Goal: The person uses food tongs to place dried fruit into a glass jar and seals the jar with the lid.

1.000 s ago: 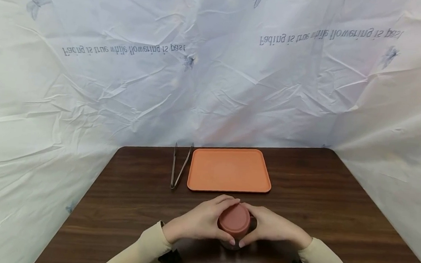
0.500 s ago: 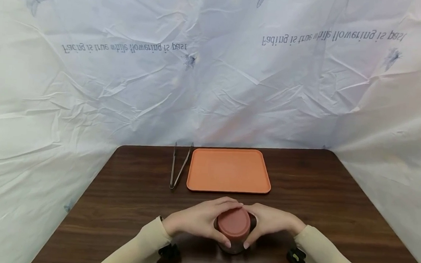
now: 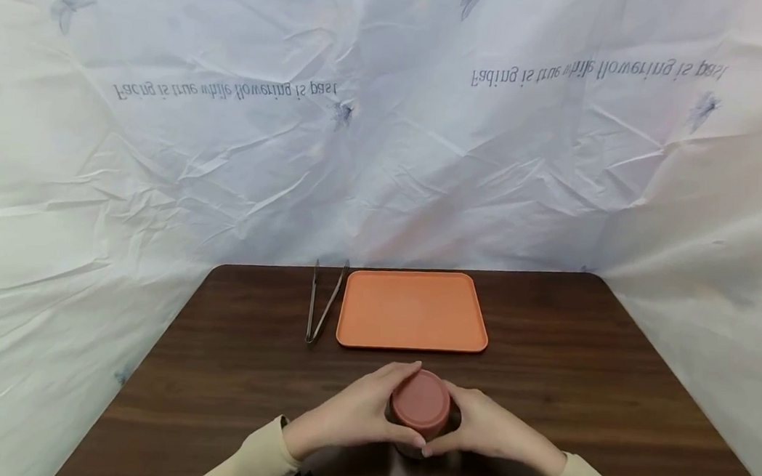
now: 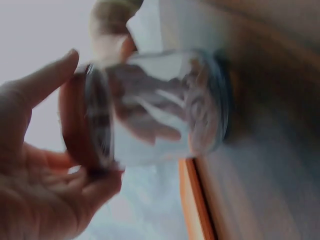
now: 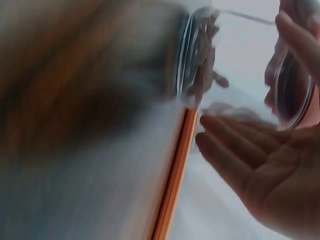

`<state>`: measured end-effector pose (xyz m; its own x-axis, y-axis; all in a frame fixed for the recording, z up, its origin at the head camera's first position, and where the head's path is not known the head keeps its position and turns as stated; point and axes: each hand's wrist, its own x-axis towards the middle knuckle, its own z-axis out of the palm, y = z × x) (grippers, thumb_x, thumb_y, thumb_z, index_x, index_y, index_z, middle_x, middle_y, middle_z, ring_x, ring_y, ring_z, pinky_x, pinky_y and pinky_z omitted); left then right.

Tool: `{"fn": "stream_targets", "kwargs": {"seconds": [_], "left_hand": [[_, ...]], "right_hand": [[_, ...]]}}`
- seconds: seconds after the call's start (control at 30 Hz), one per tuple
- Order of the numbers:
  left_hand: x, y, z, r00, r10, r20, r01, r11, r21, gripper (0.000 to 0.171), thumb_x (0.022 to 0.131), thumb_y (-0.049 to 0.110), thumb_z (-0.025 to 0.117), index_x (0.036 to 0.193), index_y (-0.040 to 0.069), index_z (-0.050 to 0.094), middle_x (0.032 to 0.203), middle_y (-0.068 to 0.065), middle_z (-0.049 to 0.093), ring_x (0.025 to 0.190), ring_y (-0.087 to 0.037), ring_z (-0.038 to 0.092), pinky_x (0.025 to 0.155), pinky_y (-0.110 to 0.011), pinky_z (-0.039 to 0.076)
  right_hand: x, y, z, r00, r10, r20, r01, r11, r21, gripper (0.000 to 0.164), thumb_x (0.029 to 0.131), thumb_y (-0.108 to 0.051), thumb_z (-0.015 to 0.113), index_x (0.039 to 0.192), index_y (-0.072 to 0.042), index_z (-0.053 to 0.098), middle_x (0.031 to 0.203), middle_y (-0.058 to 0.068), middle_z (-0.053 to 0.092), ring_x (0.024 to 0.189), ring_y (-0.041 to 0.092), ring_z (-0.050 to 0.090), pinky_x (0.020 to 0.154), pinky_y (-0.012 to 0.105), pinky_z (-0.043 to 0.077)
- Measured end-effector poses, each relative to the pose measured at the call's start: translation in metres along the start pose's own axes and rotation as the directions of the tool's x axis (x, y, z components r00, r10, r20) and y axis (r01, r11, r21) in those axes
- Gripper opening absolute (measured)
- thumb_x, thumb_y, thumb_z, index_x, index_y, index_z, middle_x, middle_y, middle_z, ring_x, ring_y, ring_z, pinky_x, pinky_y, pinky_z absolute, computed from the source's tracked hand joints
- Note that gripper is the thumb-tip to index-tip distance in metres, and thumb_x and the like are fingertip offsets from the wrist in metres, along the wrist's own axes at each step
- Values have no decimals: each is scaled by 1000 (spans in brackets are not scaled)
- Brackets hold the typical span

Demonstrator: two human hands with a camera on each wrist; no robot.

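Note:
A clear jar (image 4: pixel 157 107) with a reddish-brown lid (image 3: pixel 421 399) stands upright on the table near its front. Small brownish pieces (image 5: pixel 202 62) show inside the jar's bottom. My left hand (image 3: pixel 360 414) grips the lid from the left, thumb in front and fingers behind. From the right, my right hand (image 3: pixel 497 428) curves round the jar, its thumb tip meeting the left one in front. In the right wrist view its fingers reach along the jar's side. The jar's lower part is largely hidden by the hands in the head view.
An orange tray (image 3: pixel 413 310) lies flat behind the jar, towards the table's far edge. Metal tongs (image 3: pixel 312 306) rest spread to its left. A printed white cloth (image 3: pixel 392 158) hangs behind and at both sides of the dark wooden table (image 3: pixel 563 366).
Both hands have shifted their hold on the jar. Half a second ago the thumbs were apart; now their tips meet. The left fingers have slid left along the lid's far edge.

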<state>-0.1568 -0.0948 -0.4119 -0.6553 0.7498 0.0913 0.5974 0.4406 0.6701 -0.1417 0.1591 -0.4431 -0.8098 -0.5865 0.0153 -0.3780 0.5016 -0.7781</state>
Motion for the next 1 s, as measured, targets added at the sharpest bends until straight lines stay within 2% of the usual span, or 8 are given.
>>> {"fn": "stream_targets", "kwargs": {"seconds": [0.1, 0.2, 0.43, 0.57, 0.67, 0.87, 1.0], "left_hand": [[4, 1, 5, 998, 5, -65, -3, 999, 38, 99, 82, 57, 79, 159, 15, 32, 149, -3, 46, 124, -11, 54, 98, -32, 48], [8, -3, 6, 996, 37, -85, -32, 998, 61, 96, 81, 55, 80, 157, 16, 35, 146, -2, 49, 121, -11, 56, 96, -31, 49], [13, -13, 1, 994, 108, -25, -108, 994, 14, 92, 82, 50, 82, 155, 19, 37, 141, 2, 51, 120, -8, 56, 96, -29, 49], [14, -21, -2, 988, 154, -10, -154, 988, -21, 91, 82, 46, 83, 155, 22, 35, 144, 4, 50, 122, -7, 54, 98, -29, 48], [16, -28, -6, 982, 191, -3, -191, 982, -13, 91, 81, 45, 85, 155, 22, 36, 144, 5, 49, 123, -6, 53, 98, -30, 48], [22, -37, -14, 978, 204, 46, -205, 979, 3, 93, 80, 46, 85, 155, 24, 35, 145, 7, 48, 124, -6, 52, 100, -30, 46], [30, -43, -19, 977, 200, 78, -200, 980, -17, 94, 81, 45, 84, 157, 26, 32, 146, 8, 47, 126, -6, 50, 102, -31, 45]], "right_hand": [[-1, -5, 1, 999, 5, -45, -6, 1000, -21, 83, 76, -53, 86, 146, -25, 51, 126, -13, 65, 115, 9, 61, 94, 37, 50], [0, -7, 0, 998, 4, -63, -6, 999, -36, 81, 74, -52, 87, 143, -24, 54, 123, -14, 66, 114, 9, 62, 93, 36, 50], [2, -3, 0, 997, 8, -76, -12, 999, -50, 81, 71, -57, 87, 139, -25, 57, 119, -17, 67, 111, 7, 63, 91, 35, 51], [7, 0, 1, 998, 6, -69, -9, 999, -38, 80, 71, -59, 86, 139, -27, 58, 119, -20, 67, 113, 7, 62, 93, 37, 50], [10, 1, 1, 997, 4, -73, -7, 999, -44, 82, 71, -60, 86, 139, -25, 58, 120, -19, 67, 116, 8, 62, 95, 39, 50], [17, 3, 2, 997, 26, -74, -29, 999, -40, 86, 72, -61, 84, 143, -20, 56, 124, -14, 67, 118, 11, 62, 96, 43, 50], [21, 6, -1, 995, 59, -81, -62, 998, -27, 86, 74, -59, 84, 145, -20, 54, 125, -10, 68, 118, 15, 62, 95, 48, 49]]}}
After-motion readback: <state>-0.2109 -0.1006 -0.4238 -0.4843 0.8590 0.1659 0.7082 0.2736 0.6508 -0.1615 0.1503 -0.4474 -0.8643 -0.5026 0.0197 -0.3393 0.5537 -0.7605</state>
